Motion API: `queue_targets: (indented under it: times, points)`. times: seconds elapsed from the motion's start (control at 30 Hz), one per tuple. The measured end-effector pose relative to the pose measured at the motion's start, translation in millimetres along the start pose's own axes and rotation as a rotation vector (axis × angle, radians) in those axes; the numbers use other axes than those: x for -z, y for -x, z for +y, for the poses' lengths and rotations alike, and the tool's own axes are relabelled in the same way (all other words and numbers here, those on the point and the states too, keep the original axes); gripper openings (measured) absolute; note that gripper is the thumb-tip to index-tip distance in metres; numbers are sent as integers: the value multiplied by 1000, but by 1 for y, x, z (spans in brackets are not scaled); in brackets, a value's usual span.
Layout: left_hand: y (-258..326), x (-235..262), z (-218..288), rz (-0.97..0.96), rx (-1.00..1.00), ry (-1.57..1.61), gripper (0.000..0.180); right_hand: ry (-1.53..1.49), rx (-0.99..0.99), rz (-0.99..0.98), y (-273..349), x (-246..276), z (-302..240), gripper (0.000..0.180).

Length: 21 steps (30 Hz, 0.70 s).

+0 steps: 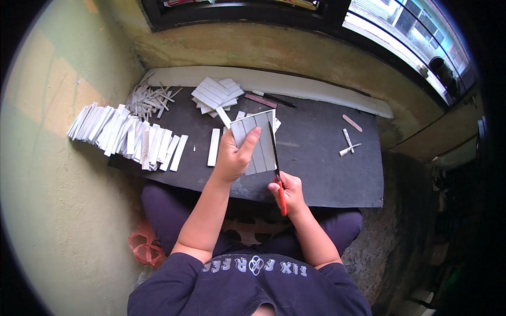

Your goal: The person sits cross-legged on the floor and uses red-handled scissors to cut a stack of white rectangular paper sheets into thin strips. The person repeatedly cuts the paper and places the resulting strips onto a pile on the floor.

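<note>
My left hand grips a light grey sheet ruled with dark lines, thumb on its face, raised over the low black table. In my right hand is a pair of scissors with orange handles. Their dark blades lie lengthwise along the sheet's right side; whether they are parted I cannot tell. Behind the sheet, some white strips and pieces are partly hidden. One white strip lies on the table left of my left hand. Farther back sits a stack of similar ruled sheets.
Cut white strips stand in a long row at the table's left, with thin offcuts heaped behind. A black pen and a reddish stick lie at the back. Small sticks rest on the right of the black table. Walls stand left and behind.
</note>
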<state>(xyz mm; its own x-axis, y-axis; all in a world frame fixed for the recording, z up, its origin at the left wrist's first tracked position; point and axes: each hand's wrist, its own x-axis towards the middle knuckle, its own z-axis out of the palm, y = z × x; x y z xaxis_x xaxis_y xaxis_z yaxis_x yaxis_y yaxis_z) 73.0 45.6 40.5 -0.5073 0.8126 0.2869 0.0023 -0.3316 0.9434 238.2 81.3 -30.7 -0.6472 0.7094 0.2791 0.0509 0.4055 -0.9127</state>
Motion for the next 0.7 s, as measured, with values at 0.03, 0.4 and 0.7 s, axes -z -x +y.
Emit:
queue_targets:
  times: [0.03,0.4,0.7]
  points:
    - [-1,1,-1,-5,4,-3,14,6,5,5,-1,0,-2,45]
    - [-4,2,-1,23,9,35,13,65,-17,-6,-6,-1,-6,39]
    - [8,-3,-8,-63,105,22,16,-61,-168,-106,-3,10,-14,36]
